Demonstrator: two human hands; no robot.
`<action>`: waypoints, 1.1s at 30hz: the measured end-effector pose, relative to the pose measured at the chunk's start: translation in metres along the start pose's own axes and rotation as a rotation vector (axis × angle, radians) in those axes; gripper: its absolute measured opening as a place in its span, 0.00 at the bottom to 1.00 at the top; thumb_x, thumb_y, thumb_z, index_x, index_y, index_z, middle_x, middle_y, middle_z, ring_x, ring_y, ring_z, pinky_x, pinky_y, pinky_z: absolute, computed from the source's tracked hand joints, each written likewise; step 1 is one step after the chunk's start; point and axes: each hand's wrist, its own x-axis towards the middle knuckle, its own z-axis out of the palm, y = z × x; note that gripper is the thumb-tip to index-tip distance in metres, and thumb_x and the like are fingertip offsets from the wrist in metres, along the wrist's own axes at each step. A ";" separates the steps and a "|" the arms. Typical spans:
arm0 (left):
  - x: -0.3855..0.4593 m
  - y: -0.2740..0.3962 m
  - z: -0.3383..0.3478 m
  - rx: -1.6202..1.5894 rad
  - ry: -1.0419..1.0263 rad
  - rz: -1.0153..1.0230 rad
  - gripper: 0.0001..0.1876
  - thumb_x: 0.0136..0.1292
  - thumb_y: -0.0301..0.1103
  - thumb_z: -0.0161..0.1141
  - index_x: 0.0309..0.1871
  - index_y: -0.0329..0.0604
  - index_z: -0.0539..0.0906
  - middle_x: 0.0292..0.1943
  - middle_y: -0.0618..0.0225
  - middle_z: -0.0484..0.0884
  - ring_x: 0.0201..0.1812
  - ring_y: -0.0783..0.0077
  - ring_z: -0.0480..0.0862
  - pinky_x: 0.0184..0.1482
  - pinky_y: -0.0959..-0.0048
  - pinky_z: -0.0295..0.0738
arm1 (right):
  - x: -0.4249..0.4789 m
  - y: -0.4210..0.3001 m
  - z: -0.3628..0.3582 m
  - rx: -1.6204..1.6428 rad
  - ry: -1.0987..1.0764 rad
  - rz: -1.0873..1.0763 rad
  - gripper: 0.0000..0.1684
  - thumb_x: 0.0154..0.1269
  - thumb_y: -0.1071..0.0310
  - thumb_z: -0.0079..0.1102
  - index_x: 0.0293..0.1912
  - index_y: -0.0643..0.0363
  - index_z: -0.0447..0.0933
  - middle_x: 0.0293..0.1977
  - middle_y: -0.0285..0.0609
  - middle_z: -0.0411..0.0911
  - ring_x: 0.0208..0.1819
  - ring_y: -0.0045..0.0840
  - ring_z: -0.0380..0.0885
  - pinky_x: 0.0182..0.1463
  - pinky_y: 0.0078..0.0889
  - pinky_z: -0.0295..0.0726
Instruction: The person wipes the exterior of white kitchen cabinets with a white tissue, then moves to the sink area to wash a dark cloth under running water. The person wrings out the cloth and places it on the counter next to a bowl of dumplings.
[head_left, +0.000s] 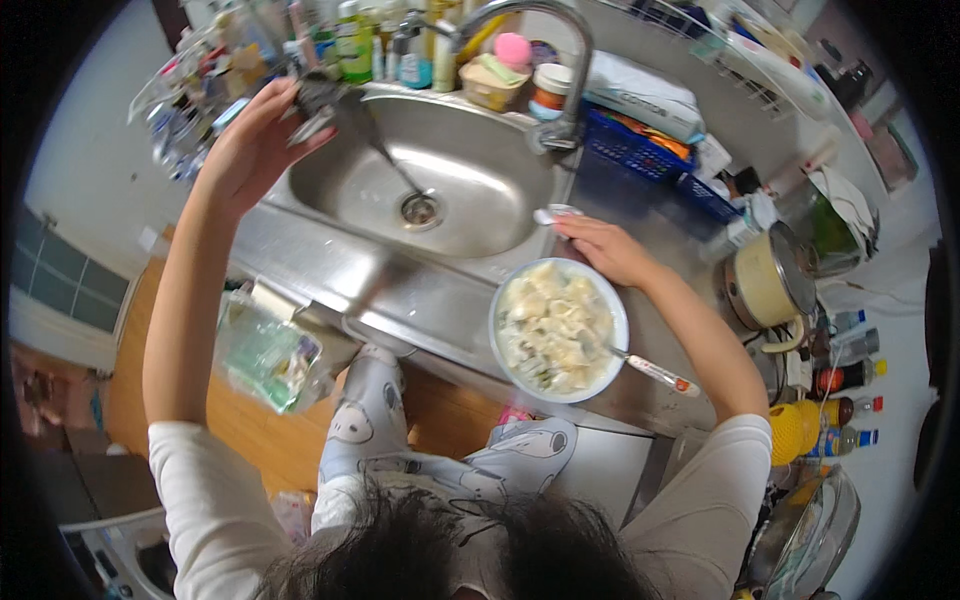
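My left hand (251, 146) is raised over the sink's left rim, thumb and fingers around a blurred dark grey object (319, 97) with a paler, silvery part; what it is I cannot tell. My right hand (611, 247) lies on the steel counter just right of the sink, its fingertips on a small crumpled white piece (551, 215), maybe tissue or cloth. Close below that hand stands a pale bowl (495, 334) full of dumplings (559, 315) in broth. A spoon with a patterned handle (660, 375) leans out over the bowl's right rim.
Behind the steel sink (465, 180) curves a faucet (581, 67); bottles, including a green one (354, 45), crowd the back ledge. A blue basket (630, 146) and a cream electric pot (765, 274) stand to the right. A lined bin (270, 360) sits below the counter at left.
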 end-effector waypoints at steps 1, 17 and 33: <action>0.002 0.003 -0.008 -0.048 -0.009 0.002 0.07 0.62 0.35 0.47 0.41 0.47 0.70 0.41 0.75 0.73 0.48 0.79 0.71 0.56 0.60 0.63 | -0.008 -0.006 -0.005 0.008 -0.040 0.035 0.17 0.59 0.72 0.41 0.47 0.61 0.70 0.51 0.47 0.67 0.56 0.34 0.63 0.59 0.30 0.60; 0.026 -0.039 -0.038 -0.412 0.286 -0.037 0.10 0.60 0.35 0.41 0.37 0.43 0.73 0.36 0.66 0.75 0.46 0.69 0.72 0.54 0.48 0.59 | -0.152 -0.067 -0.069 0.265 0.396 0.597 0.10 0.58 0.73 0.46 0.38 0.65 0.75 0.41 0.43 0.75 0.45 0.22 0.71 0.49 0.22 0.67; 0.138 -0.124 -0.089 -0.800 -0.035 -0.246 0.21 0.55 0.36 0.35 0.42 0.27 0.71 0.44 0.50 0.74 0.47 0.57 0.74 0.55 0.61 0.64 | 0.180 -0.009 -0.035 -0.658 -0.237 0.726 0.17 0.56 0.60 0.49 0.38 0.63 0.72 0.39 0.48 0.73 0.42 0.37 0.74 0.43 0.37 0.73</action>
